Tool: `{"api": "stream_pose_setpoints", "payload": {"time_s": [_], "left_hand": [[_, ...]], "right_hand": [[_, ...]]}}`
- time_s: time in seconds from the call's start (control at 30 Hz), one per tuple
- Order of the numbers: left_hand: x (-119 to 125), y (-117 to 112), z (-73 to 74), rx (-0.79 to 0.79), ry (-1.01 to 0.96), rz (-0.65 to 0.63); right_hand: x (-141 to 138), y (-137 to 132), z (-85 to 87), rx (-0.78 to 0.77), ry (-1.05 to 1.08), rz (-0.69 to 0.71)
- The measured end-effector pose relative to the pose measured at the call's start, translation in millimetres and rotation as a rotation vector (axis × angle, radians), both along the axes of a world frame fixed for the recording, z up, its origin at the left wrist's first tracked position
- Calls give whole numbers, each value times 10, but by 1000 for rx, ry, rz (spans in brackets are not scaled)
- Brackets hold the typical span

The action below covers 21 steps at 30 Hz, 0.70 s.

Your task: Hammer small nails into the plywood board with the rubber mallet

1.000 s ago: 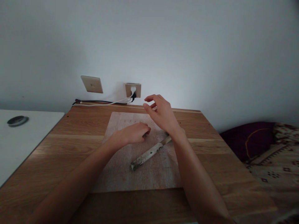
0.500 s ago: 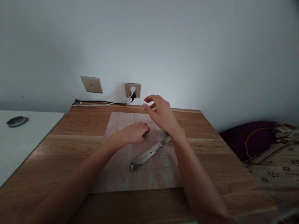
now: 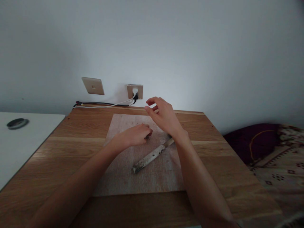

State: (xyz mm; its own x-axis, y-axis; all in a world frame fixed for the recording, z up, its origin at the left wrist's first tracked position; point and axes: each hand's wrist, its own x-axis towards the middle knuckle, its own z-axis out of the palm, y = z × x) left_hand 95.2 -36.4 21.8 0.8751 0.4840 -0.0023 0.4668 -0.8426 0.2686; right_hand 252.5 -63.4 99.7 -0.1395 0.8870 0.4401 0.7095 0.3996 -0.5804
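My left hand (image 3: 136, 135) rests on a pale sheet of paper (image 3: 142, 177) that lies on the wooden table (image 3: 71, 142). Its fingers are curled together on a small dark thing that I cannot make out. My right hand (image 3: 163, 115) hovers just above and to the right of it, fingers loosely bent and apart, holding nothing. A knife with a worn whitish handle (image 3: 148, 159) lies slantwise on the paper, its blade partly hidden under my right wrist.
A wall socket (image 3: 135, 91) with a white plug and cable and a beige wall plate (image 3: 93, 85) sit behind the table. A white surface with a grey round lid (image 3: 17, 123) adjoins on the left. Patterned fabric and a dark cushion (image 3: 254, 139) lie to the right.
Almost nothing has moved. My left hand's fingers have shifted slightly on the small thing; my right hand stays hovering.
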Motion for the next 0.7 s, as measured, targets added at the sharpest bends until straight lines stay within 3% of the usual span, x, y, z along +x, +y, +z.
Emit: {"api": "stream_pose_setpoints", "payload": {"time_s": [0.3, 0.57, 0.7], "left_hand": [[-38, -7, 52, -14, -1, -16], [-204, 25, 342, -22, -12, 28], [-383, -30, 450, 4, -29, 148]], "right_hand": [[11, 4, -6, 0, -6, 6], [65, -39, 59, 40, 10, -15], [97, -65, 115, 65, 39, -19]]}}
